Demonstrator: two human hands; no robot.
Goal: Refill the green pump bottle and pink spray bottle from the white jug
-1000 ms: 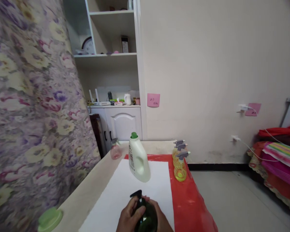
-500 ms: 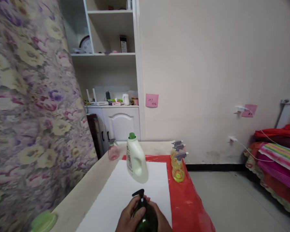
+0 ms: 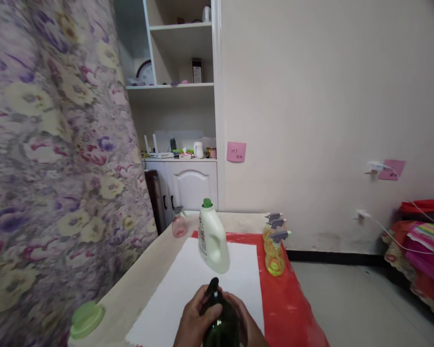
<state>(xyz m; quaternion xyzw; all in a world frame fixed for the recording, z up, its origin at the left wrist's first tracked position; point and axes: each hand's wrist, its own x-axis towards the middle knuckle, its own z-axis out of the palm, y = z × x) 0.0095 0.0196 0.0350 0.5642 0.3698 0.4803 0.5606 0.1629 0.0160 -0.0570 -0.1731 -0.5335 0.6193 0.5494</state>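
Fingers (image 3: 212,315) of left hand (image 3: 193,318) and right hand (image 3: 246,319) clasp the bottle (image 3: 222,332), paper (image 3: 169,299) open to its left edge.

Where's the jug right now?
In the head view, the jug stands below centre on the white sheet, beyond the pump bottle and left of the nearest yellow spray bottle.

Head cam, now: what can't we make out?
Head view:
Dark green pump bottle: base, cut off by the bottom edge.
Left hand and right hand: far-side fingertips, hidden by that bottle.
Label on the pale jug: text too small.
Rear yellow spray bottles: partly behind the front one.
Clock: right side, behind the shelf divider.
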